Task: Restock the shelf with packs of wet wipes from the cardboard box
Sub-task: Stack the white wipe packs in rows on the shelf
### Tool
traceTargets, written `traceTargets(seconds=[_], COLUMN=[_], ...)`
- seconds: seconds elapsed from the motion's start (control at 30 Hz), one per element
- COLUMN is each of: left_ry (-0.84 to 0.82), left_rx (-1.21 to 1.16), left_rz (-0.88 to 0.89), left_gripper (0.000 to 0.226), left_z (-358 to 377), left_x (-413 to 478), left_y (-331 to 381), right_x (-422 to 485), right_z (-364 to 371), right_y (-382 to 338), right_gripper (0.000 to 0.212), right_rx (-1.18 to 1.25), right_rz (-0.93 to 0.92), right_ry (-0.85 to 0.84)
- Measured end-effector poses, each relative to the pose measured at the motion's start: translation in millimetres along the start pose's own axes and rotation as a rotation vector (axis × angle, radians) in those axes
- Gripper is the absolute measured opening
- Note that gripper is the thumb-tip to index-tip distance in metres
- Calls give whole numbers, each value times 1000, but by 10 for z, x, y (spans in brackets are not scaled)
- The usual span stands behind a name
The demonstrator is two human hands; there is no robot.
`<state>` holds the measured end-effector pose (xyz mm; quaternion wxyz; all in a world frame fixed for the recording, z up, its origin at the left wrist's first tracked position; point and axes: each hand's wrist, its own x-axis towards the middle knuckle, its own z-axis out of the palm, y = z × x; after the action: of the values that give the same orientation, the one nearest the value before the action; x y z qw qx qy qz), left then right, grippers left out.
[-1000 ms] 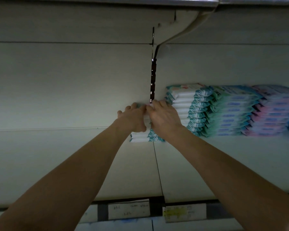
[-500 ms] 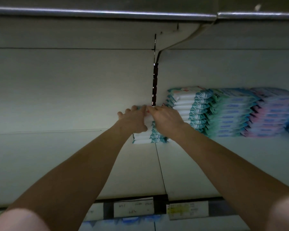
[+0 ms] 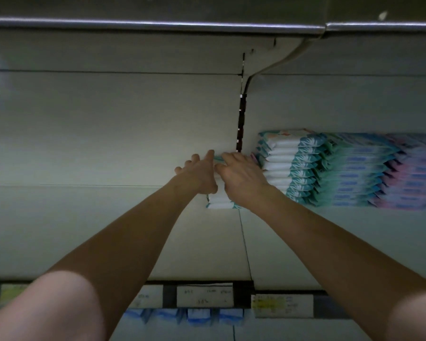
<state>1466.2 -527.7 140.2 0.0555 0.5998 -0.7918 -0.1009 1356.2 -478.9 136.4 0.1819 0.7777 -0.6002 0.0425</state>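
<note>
A short stack of white and teal wet wipe packs (image 3: 220,202) stands on the white shelf (image 3: 84,230), close to the back wall. My left hand (image 3: 198,174) holds its left side and my right hand (image 3: 242,177) holds its right side and top, fingers curled over the packs. Most of the stack is hidden behind my hands. Just to the right stands a taller stack of the same teal packs (image 3: 289,166). The cardboard box is out of sight.
Further right are stacks of green-blue packs (image 3: 354,171) and pink packs (image 3: 413,173). A slotted upright (image 3: 240,124) runs up the back wall. The upper shelf's metal edge (image 3: 158,23) hangs overhead. Price labels (image 3: 204,295) line the shelf's front edge.
Both hands stay on the stack and have pushed it slightly deeper toward the back wall. The view has tilted, so the upper shelf edge sits lower.
</note>
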Motion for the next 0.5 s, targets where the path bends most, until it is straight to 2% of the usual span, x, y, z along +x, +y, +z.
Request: traceTargets(seconds=[0.23,0.5], left_ry=[100,163], left_rx=[37,-6], left_rz=[-226,-639], left_gripper=[90,82], left_z=[-178,27], left_x=[-342,-1302], left_y=[-250,-401], right_x=[161,-134], right_z=[-236,-365], right_y=[-180,-745], right_gripper=[33,28], right_rx=[66,179], right_rz=[-142,-530], right_ry=[9,59])
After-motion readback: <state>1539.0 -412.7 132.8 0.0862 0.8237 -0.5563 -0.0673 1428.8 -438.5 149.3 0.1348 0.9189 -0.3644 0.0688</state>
